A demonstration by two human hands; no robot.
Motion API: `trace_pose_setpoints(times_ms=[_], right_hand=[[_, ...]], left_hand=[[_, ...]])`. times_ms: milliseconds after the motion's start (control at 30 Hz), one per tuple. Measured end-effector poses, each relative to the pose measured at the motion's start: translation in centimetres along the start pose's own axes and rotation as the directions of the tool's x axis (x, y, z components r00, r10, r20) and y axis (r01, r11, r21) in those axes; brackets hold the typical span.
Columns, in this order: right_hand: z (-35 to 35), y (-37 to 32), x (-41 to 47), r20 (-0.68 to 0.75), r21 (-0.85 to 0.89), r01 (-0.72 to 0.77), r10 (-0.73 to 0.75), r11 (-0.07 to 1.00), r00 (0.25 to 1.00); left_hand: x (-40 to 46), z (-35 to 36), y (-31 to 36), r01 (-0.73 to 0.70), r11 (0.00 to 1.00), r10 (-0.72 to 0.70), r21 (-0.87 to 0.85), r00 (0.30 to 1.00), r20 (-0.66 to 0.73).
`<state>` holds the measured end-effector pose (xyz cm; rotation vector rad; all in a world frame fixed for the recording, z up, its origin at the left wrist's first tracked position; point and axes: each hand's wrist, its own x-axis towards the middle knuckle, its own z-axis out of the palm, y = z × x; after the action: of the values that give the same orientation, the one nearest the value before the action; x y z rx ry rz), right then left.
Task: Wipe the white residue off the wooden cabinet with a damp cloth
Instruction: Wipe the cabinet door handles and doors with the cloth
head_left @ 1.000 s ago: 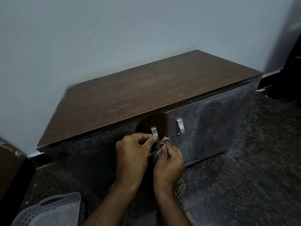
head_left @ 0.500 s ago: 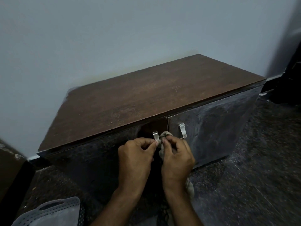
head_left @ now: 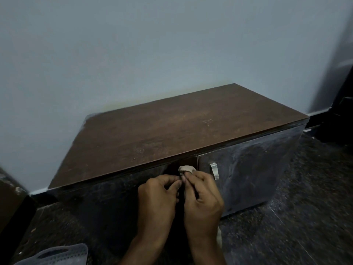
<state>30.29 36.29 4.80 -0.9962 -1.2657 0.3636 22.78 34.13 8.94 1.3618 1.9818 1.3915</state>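
Observation:
A low wooden cabinet (head_left: 172, 131) stands against the wall, with a brown top and two dark front doors smeared with white residue, heaviest on the right door (head_left: 254, 169). My right hand (head_left: 202, 203) grips a greyish cloth (head_left: 186, 168) wrapped over the left door's handle, which the cloth hides. The cloth's tail hangs below my wrist. My left hand (head_left: 158, 197) is beside it, fingers curled, fingertips pinching at the cloth or handle. The right door's metal handle (head_left: 214, 171) is bare.
A grey perforated plastic basket (head_left: 57, 255) sits on the dark speckled floor at the lower left. A dark piece of furniture (head_left: 11, 203) is at the left edge, and another dark object (head_left: 338, 115) at the right wall.
Both hands have shifted slightly up and right along the left door's handle. The cloth now covers the handle, which showed before. The view has tilted up.

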Motion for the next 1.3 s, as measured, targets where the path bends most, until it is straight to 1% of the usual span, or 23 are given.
trace_pose_setpoints(times_ms=[67,100,200,267,367,500,600,667,700,800,867,967,1100,1233,1300], right_hand=[[0.1,-0.2,-0.8,0.036,-0.004,0.029,-0.029,1.0,0.999],[0.2,-0.2,-1.2,0.045,-0.008,0.03,-0.03,1.0,0.999],[-0.1,0.3,-2.6,0.012,-0.059,-0.002,0.003,0.998,1.0],[0.0,0.7,-3.2,0.019,-0.101,-0.059,0.061,0.993,0.998],[0.2,0.4,-3.1,0.05,-0.1,-0.093,0.098,0.991,0.994],[0.3,-0.4,-2.6,0.019,-0.076,-0.089,0.09,0.993,0.996],[0.4,-0.7,-2.8,-0.046,-0.047,-0.16,0.158,0.986,0.986],[0.7,-0.8,-3.1,-0.084,-0.033,-0.249,0.246,0.968,0.966],[0.7,-0.9,-3.3,-0.078,-0.028,-0.294,0.291,0.955,0.953],[0.4,-0.5,-2.9,0.024,0.001,-0.367,0.367,0.93,0.93],[0.0,-0.6,-1.8,0.099,0.062,-0.414,0.407,0.908,0.908],[-0.5,-0.4,-0.6,0.208,0.106,-0.451,0.424,0.886,0.882],[-1.0,0.7,-0.9,0.316,-0.001,-0.447,0.425,0.895,0.849],[-1.4,1.1,-0.2,0.382,-0.127,-0.381,0.399,0.916,0.833],[-1.7,0.8,0.5,0.41,-0.076,-0.429,0.42,0.9,0.81]], left_hand=[[-0.1,-0.3,0.0,-0.029,0.999,0.03,0.041,0.999,-0.024],[-0.1,-0.3,-0.1,-0.02,0.999,0.021,0.048,0.999,-0.027],[-0.3,-0.3,-0.3,0.06,0.998,-0.06,-0.018,0.998,-0.005],[-0.2,-0.4,-0.4,0.083,0.995,-0.084,-0.046,0.996,-0.027],[-0.1,-0.5,-0.5,0.073,0.996,-0.075,-0.055,0.997,-0.035],[-0.1,-0.4,-0.6,0.063,0.997,-0.065,-0.051,0.997,-0.044],[-0.1,-0.5,-0.7,0.067,0.997,-0.069,-0.049,0.996,-0.048],[-0.1,-0.5,-0.8,0.064,0.997,-0.066,-0.041,0.997,-0.045],[-0.1,-0.5,-0.8,0.056,0.998,-0.058,-0.038,0.997,-0.043],[-0.3,-0.5,-0.6,0.034,0.999,-0.035,-0.032,0.999,-0.032],[-0.2,-0.4,-0.4,0.026,0.999,-0.026,-0.046,0.999,-0.018],[-0.2,-0.1,-0.2,0.003,0.999,-0.003,-0.05,1.0,-0.002],[-0.2,0.2,0.1,0.002,0.999,-0.002,-0.035,1.0,-0.011],[-0.1,0.2,0.0,0.032,0.999,-0.033,-0.031,0.999,-0.006],[0.0,0.1,0.1,0.038,0.999,-0.038,-0.039,0.999,-0.008]])
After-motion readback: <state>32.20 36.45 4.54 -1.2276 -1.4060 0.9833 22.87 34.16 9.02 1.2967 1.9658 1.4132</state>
